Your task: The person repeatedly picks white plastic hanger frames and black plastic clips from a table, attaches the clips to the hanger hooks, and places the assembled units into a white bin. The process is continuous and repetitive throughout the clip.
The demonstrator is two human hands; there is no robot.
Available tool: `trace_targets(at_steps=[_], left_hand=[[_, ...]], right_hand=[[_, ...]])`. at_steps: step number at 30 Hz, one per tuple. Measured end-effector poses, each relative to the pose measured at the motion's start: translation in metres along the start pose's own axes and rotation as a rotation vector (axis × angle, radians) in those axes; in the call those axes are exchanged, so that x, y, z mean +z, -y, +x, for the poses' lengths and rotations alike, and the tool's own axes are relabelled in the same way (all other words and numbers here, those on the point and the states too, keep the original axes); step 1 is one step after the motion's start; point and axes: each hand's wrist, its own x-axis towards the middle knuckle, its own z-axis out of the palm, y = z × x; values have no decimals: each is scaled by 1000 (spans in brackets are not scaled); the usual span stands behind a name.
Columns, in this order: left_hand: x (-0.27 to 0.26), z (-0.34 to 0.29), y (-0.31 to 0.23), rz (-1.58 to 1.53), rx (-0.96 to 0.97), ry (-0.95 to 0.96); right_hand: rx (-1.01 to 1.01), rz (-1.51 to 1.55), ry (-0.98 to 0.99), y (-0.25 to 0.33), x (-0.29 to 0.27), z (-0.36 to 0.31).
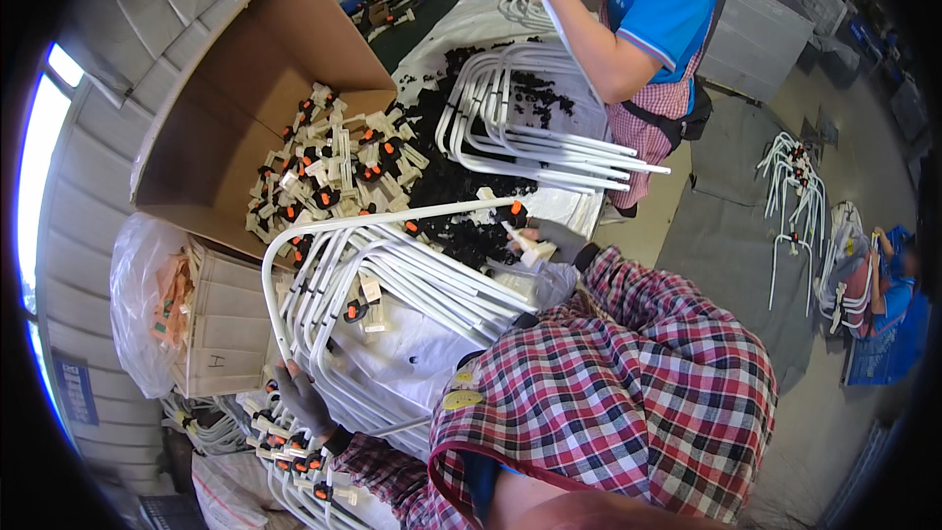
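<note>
Workshop: panelled wall at the left of the frame; white-sheeted table [446, 27] across the centre.
Right fingers: right hand [561, 238], gloved, at centre, pinched narrow on a white fitting [533, 249], held close to the tube end, presumably to line the two up.
Left fingers: left hand [306, 400], gloved, lower left, touching the upper tube's bend, seemingly to steady it; how far they close cannot be told.
Upper tube [392, 215]: white, bent, lying over the stack, orange-and-black cap [516, 207] near the right hand.
Stack [432, 280]: tubes nested, bends to the left, likely to save room.
Black parts [476, 238]: loose heap beyond the stack, apparently within easy reach.
Box [265, 59]: upper left, mouth toward the table, probably for access to the fittings pile [334, 167].
Co-worker [657, 20]: upper right, beside a second stack [530, 118].
</note>
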Motion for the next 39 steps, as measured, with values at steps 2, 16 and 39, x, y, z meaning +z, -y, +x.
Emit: trace_targets(at_steps=[2, 16, 39], left_hand=[[2, 5, -5, 30, -51, -27], [7, 10, -5, 3, -93, -50], [-2, 7, 30, -146, -199, 67]], right_hand=[[-27, -96, -155, -12, 7, 13], [-271, -277, -277, -9, 8, 51], [-147, -457, -240, 10, 21, 47]])
